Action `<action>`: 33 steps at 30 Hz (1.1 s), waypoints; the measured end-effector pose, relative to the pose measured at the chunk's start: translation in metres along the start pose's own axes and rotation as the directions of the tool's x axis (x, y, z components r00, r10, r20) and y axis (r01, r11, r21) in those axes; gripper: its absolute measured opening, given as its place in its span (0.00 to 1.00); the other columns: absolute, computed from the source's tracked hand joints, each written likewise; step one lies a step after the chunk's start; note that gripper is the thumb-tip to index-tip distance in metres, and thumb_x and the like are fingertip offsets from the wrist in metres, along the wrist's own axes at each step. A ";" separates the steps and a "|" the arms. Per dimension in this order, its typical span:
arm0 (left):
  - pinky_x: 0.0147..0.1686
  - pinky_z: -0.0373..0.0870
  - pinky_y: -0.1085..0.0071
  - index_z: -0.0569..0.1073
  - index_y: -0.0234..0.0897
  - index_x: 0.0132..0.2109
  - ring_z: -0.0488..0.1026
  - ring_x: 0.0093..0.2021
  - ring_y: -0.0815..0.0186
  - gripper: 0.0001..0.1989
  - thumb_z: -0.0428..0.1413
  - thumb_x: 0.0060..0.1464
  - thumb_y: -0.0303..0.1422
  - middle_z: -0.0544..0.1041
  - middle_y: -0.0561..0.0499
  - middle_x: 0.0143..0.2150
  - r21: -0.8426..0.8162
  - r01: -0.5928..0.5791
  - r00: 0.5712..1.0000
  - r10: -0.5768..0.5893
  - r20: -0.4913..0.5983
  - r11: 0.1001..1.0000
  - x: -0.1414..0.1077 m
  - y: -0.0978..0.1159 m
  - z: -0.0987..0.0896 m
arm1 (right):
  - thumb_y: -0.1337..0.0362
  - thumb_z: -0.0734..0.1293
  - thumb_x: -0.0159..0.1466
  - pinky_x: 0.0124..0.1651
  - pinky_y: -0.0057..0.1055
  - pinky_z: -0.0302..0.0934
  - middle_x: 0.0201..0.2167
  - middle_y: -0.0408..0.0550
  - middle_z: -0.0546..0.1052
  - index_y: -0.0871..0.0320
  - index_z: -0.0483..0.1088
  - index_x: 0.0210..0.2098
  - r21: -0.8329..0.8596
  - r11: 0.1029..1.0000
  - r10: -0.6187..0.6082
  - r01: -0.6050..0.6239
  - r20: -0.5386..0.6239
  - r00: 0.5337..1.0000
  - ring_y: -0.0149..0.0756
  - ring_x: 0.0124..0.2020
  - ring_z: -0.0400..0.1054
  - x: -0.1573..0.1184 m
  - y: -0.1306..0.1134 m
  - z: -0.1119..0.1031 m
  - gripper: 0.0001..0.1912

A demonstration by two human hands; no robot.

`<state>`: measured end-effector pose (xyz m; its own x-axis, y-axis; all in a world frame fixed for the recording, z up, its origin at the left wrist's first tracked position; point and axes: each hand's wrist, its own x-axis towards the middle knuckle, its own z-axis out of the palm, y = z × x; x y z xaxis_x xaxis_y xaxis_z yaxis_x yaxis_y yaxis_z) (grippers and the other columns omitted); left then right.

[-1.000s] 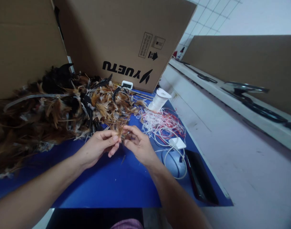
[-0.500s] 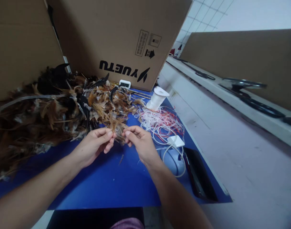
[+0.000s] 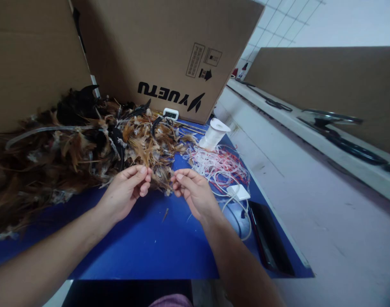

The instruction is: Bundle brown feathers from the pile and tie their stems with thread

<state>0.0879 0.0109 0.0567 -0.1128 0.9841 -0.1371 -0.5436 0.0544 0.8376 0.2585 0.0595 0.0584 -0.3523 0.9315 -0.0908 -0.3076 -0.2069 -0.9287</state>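
Note:
My left hand (image 3: pixel 126 189) is closed in a pinch, thumb against forefinger, at the front edge of a big heap of brown and black feathers (image 3: pixel 76 147). Whatever sits between its fingertips blends with the feathers behind and cannot be made out. A short gap to the right, my right hand (image 3: pixel 196 192) also pinches with thumb and forefinger; anything in it is too small to name. Tan feather tufts (image 3: pixel 162 177) show behind and between both hands. On the blue tabletop (image 3: pixel 143 251) below them lies a small feather scrap (image 3: pixel 165 214).
A white spool (image 3: pixel 214 134) stands at the back right, by tangled white and red strings (image 3: pixel 214 164). Nearer are a white square adapter (image 3: pixel 238 192) with a cable and a dark phone-like slab (image 3: pixel 271 238). Cardboard boxes (image 3: pixel 118 47) wall off the back. A small white digital display (image 3: pixel 171 114) sits behind the feathers.
My hands have drawn apart, widening the gap between their fingertips. Both remain pinched. The whole view has shifted slightly.

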 end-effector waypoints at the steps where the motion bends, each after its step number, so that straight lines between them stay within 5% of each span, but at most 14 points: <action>1: 0.17 0.58 0.82 0.74 0.32 0.31 0.61 0.19 0.78 0.07 0.62 0.49 0.33 0.67 0.55 0.25 0.007 0.016 1.000 -0.016 0.020 1.000 -0.001 0.000 0.001 | 0.63 0.71 0.52 0.23 0.23 0.57 0.26 0.44 0.75 0.59 0.72 0.30 -0.030 0.999 -0.018 0.018 0.020 1.000 0.27 0.24 0.66 -0.001 0.000 0.001 0.08; 5: 0.18 0.57 0.81 0.73 0.32 0.30 0.61 0.19 0.78 0.08 0.61 0.51 0.34 0.67 0.55 0.23 0.067 0.054 0.994 -0.060 0.091 0.996 -0.003 -0.001 0.003 | 0.64 0.70 0.55 0.27 0.26 0.61 0.25 0.42 0.74 0.57 0.74 0.33 -0.252 0.950 -0.167 0.186 0.096 0.981 0.26 0.23 0.64 -0.008 0.000 0.004 0.06; 10: 0.19 0.57 0.80 0.74 0.32 0.31 0.61 0.19 0.78 0.09 0.61 0.51 0.35 0.69 0.55 0.23 0.154 0.030 0.997 -0.041 0.070 0.988 -0.004 -0.003 0.004 | 0.67 0.67 0.59 0.36 0.29 0.65 0.32 0.45 0.74 0.55 0.76 0.34 -0.462 0.764 -0.396 0.450 0.215 0.893 0.31 0.34 0.68 -0.014 -0.002 0.004 0.06; 15: 0.20 0.60 0.78 0.73 0.33 0.29 0.62 0.20 0.75 0.11 0.60 0.51 0.37 0.69 0.55 0.22 0.316 -0.097 0.995 0.084 0.054 0.944 -0.005 -0.006 0.004 | 0.70 0.65 0.60 0.39 0.30 0.67 0.33 0.45 0.76 0.54 0.73 0.41 -0.595 0.634 -0.481 0.495 0.198 0.854 0.32 0.34 0.71 -0.019 -0.001 0.005 0.10; 25: 0.22 0.61 0.76 0.74 0.35 0.29 0.63 0.20 0.72 0.11 0.58 0.52 0.38 0.68 0.56 0.18 0.552 -0.202 0.979 0.189 0.082 0.809 -0.008 -0.008 0.004 | 0.73 0.61 0.62 0.43 0.35 0.66 0.36 0.47 0.77 0.54 0.70 0.43 -0.722 0.194 -0.620 0.664 0.434 0.654 0.35 0.39 0.70 -0.022 0.002 0.008 0.13; 33: 0.22 0.61 0.76 0.75 0.35 0.29 0.63 0.19 0.72 0.09 0.59 0.51 0.37 0.68 0.56 0.18 0.591 -0.225 0.974 0.204 0.102 0.775 -0.009 -0.008 0.006 | 0.73 0.61 0.63 0.41 0.36 0.67 0.36 0.46 0.78 0.53 0.70 0.44 -0.731 0.137 -0.642 0.668 0.448 0.622 0.36 0.38 0.71 -0.022 0.005 0.009 0.13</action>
<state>0.0981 0.0024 0.0547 -0.1360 0.9864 0.0918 0.0955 -0.0792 0.9923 0.2572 0.0349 0.0589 -0.4180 0.5782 0.7007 0.3689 0.8129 -0.4508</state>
